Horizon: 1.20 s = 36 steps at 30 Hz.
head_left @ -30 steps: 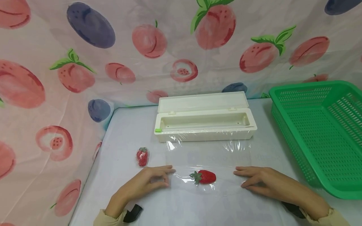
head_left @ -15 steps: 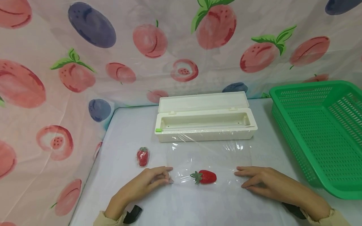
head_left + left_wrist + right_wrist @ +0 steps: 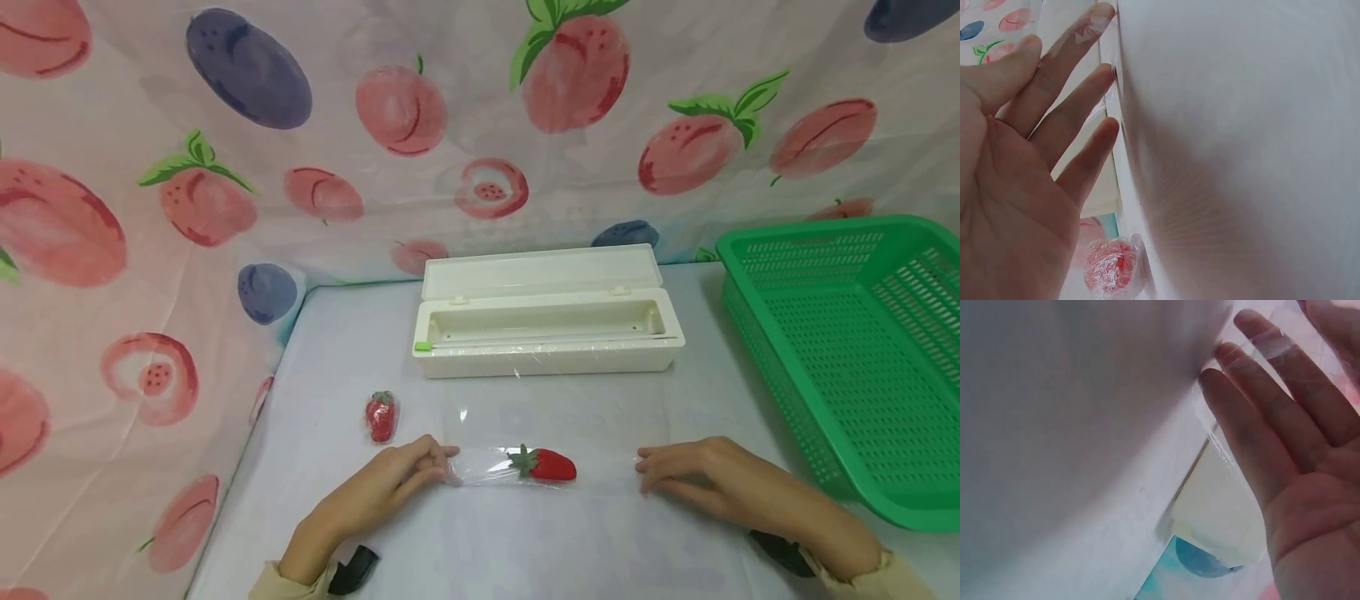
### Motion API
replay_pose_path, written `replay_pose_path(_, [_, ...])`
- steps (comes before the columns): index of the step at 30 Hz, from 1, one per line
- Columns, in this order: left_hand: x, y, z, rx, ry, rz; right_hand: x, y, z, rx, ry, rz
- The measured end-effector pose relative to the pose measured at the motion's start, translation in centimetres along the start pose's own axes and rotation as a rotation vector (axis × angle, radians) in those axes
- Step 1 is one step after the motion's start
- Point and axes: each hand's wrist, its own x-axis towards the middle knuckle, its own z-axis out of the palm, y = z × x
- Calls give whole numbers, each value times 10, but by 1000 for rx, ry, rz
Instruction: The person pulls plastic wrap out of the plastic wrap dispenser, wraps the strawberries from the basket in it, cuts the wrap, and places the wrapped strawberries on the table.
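Clear film [image 3: 555, 412] reaches from the white box [image 3: 551, 362] toward me, red strawberry [image 3: 555, 465] at its near end between my left hand [image 3: 393, 479] and right hand [image 3: 705, 473], fingers [image 3: 1074, 107] fairly straight, touching the film's sides without gripping, presumably to keep it spread.

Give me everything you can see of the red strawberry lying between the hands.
The red strawberry has a tapering body and a spiky green leaf cap. It lies on its side, cap toward the left hand, tip toward the right hand. Clear film lies around it; whether a layer covers it I can't tell. Neither hand touches it. Material is unclear.
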Motion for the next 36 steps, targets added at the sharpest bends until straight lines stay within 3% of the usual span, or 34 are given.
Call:
replay_pose_path(7, [1,2,0,30,17,-34,2,-2,-1,-63,30,22])
replay_pose_path(14, [4,3,0,94,65,19,6,-3,1,-96,86,64])
replay_pose_path(21, [10,7,-2,166,133,16,14,1,2,-95,162,110])
replay_pose_path(28, [17,9,-2,170,186,-26,23,5,-1,5,147,196])
replay_pose_path(36, [28,20,-2,130,236,-156,32,6,-4,87,118,342])
